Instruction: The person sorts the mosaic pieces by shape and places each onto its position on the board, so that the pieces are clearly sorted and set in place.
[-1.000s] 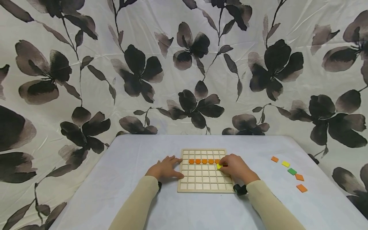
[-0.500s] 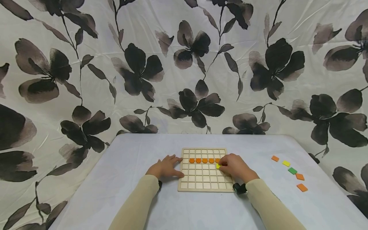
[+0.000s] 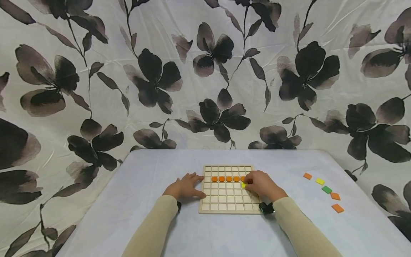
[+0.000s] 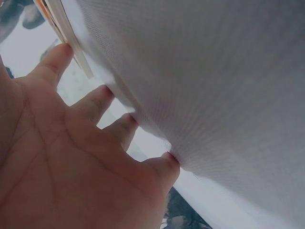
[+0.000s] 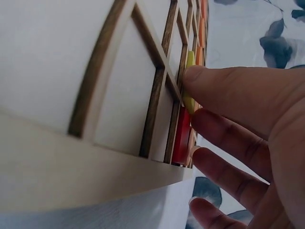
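Observation:
A light wooden grid board [image 3: 221, 207] lies on the table, with a row of several round orange pieces [image 3: 221, 179] in one of its upper rows. My left hand [image 3: 184, 187] spreads its fingers at the board's left edge; in the left wrist view one fingertip touches the wooden edge [image 4: 71, 40] and the others rest on the white cloth. At the right side, my right hand [image 3: 264, 185] pinches a yellow tile [image 3: 243, 185] between thumb and index finger, over a board cell. The right wrist view shows a red piece [image 5: 181, 138] seated in a cell beside it.
To the right of the board lie loose tiles: an orange tile [image 3: 307, 176], a yellow one [image 3: 319, 181], a green one [image 3: 326, 189] and further orange ones [image 3: 338, 208]. A floral cloth [image 3: 154, 82] hangs behind the white table [image 3: 154, 160].
My right hand stays at the same cell with the yellow tile, shifting only slightly. The red piece seen under its fingers earlier is now hidden in the head view. My left hand has not moved.

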Available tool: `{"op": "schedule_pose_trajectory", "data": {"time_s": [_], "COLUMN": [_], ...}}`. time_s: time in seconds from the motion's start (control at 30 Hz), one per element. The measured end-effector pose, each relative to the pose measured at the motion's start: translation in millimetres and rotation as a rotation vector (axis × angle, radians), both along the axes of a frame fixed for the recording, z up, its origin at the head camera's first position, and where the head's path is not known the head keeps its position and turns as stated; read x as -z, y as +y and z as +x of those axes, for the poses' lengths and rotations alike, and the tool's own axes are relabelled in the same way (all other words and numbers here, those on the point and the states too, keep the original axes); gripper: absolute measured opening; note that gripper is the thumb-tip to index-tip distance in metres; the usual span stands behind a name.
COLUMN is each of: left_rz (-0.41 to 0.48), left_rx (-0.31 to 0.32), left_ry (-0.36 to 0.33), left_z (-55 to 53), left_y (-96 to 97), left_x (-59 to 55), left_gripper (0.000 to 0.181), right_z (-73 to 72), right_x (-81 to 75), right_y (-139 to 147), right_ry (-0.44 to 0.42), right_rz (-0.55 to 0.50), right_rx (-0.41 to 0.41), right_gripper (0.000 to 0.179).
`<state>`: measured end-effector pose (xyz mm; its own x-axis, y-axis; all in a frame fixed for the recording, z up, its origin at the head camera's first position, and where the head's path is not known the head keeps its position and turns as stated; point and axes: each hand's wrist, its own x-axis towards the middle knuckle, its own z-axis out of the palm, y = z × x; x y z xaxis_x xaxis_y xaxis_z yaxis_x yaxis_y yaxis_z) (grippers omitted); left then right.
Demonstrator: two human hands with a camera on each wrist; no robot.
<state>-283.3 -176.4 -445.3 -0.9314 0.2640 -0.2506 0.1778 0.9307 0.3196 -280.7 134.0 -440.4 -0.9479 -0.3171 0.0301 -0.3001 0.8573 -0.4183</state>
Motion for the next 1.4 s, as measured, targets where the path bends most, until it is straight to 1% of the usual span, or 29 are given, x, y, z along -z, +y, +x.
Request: {"op": "schedule_pose_trajectory", "data": {"time_s": [0.27, 0.57, 0.8, 0.97, 1.17, 1.4], "left_rz": [-0.003, -0.009, -0.005, -0.005, 0.001, 0.011], "left_rx": [-0.007, -0.009, -0.008, -0.002, -0.002, -0.018], "left_ry": [-0.004, 0.001, 0.001, 0.000, -0.003, -0.012], "left_z": [-0.3, 0.4, 0.8, 0.2, -1.6, -4.4], "left_y": [0.8, 0.7, 1.6, 1.6, 0.7, 0.3], "left_x": [1.1, -1.1, -1.3, -1.9, 1.2, 5.2], "left_gripper": [0.085, 0.084, 0.084, 0.084, 0.084, 0.086], "right_z": [-0.8, -1.1, 0.2, 0.8, -0.2, -1.6], "right_x": [0.2, -0.1, -2.2, -3.1, -1.7, -0.4], "right_y": [0.6, 6.1, 15.5, 27.3, 46.4, 74.1], "right_ry": [-0.012, 0.010, 0.010, -0.003, -0.031, -0.022], "right_rz": [0.007, 0.046, 0.074, 0.047, 0.040, 0.063], "right_rx": [-0.006, -0.071, -0.034, 0.007, 0.067, 0.109], "right_gripper": [0.016, 0.017, 0.020, 0.019, 0.021, 0.022]}}
